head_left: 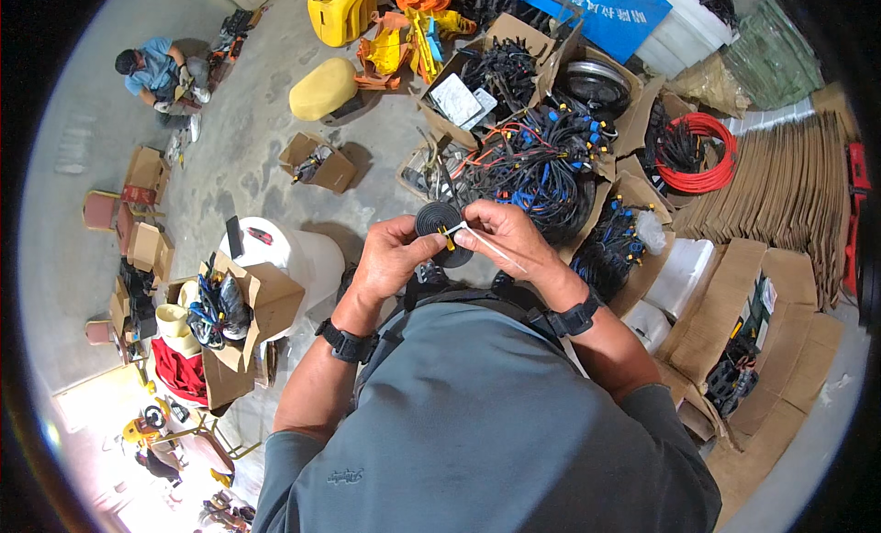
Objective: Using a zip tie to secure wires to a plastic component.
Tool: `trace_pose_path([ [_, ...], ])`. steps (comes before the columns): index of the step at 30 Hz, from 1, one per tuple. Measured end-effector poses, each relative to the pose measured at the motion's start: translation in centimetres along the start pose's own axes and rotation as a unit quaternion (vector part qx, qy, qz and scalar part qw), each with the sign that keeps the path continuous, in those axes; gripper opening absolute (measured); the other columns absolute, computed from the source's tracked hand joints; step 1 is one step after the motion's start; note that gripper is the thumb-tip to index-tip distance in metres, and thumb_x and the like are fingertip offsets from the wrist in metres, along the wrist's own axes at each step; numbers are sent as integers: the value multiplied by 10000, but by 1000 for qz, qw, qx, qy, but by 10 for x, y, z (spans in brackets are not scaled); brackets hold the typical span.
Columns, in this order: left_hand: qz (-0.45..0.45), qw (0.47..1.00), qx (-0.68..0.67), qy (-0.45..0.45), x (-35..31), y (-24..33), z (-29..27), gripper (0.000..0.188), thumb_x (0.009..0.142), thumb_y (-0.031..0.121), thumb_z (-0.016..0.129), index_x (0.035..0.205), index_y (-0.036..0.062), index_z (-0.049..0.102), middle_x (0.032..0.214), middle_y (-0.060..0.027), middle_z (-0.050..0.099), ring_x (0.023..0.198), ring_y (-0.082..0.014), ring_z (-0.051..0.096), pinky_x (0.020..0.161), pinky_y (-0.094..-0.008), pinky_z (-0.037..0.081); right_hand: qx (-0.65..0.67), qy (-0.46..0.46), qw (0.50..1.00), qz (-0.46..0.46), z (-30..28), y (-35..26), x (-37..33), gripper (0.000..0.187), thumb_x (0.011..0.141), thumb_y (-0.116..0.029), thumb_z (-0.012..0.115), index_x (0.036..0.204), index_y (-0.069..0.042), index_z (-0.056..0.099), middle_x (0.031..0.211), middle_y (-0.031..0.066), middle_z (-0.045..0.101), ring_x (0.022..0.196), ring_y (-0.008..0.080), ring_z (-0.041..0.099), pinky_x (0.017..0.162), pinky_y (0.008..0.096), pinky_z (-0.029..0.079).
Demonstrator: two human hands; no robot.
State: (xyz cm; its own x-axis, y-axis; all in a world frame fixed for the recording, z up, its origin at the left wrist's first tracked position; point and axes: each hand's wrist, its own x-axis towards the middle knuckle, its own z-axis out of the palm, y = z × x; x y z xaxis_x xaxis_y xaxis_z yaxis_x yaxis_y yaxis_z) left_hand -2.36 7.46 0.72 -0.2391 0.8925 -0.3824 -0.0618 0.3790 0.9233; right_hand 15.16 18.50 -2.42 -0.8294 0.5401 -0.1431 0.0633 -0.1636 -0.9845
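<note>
A tightly wound black cable coil (437,218) is in front of my body, with a small yellow piece (450,243) showing at its lower part. My left hand (393,256) grips the coil from the left, its thumb pressed near the yellow piece. From the other side my right hand (514,239) pinches a thin white cable tie (496,249) against the coil. The tie's tail sticks out over my right fingers toward the wrist. Whether the tie is looped through the coil is hidden by my fingers.
Beyond my hands lies a large heap of black cables (541,171) with blue connectors. A small open carton (318,166) stands on the floor ahead. To the left is a white drum (312,262) beside a box of cables (220,308). Another person (165,70) sits at the far left.
</note>
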Motion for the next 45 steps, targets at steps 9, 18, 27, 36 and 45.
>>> trace_pose_path([
  [9,35,999,-1,22,-12,9,1,132,800,52,697,900,-32,678,802,-5,663,718,-62,569,641,-231,479,36,9,999,-26,10,-8,-5,197,858,-113,685,985,10,598,800,-2,600,740,51,550,650,219,471],
  [18,31,998,-51,2,-13,5,4,168,814,34,701,968,-27,672,857,-14,672,756,-70,589,687,-235,501,65,15,997,-24,12,-3,-3,166,859,-91,682,977,5,614,781,-14,591,719,37,529,622,214,451],
  [27,22,999,-41,18,-12,3,-2,142,781,18,706,913,-22,674,798,-8,667,706,-60,583,647,-224,493,76,15,996,-49,11,-5,-3,146,887,-90,625,981,20,618,782,-14,597,725,47,540,647,224,468],
  [36,-12,999,-51,-11,-9,7,0,157,781,18,704,929,-12,662,809,-7,665,701,-62,580,640,-222,485,77,-12,997,15,3,-9,0,149,898,-142,623,889,7,620,730,-6,597,656,59,550,603,223,466],
  [45,-18,992,-116,-36,-1,-9,-4,209,798,10,701,996,-23,646,866,-25,670,722,-79,588,638,-228,483,169,60,984,11,3,-1,2,135,897,-134,625,873,-1,610,718,14,607,612,69,571,556,206,473],
])
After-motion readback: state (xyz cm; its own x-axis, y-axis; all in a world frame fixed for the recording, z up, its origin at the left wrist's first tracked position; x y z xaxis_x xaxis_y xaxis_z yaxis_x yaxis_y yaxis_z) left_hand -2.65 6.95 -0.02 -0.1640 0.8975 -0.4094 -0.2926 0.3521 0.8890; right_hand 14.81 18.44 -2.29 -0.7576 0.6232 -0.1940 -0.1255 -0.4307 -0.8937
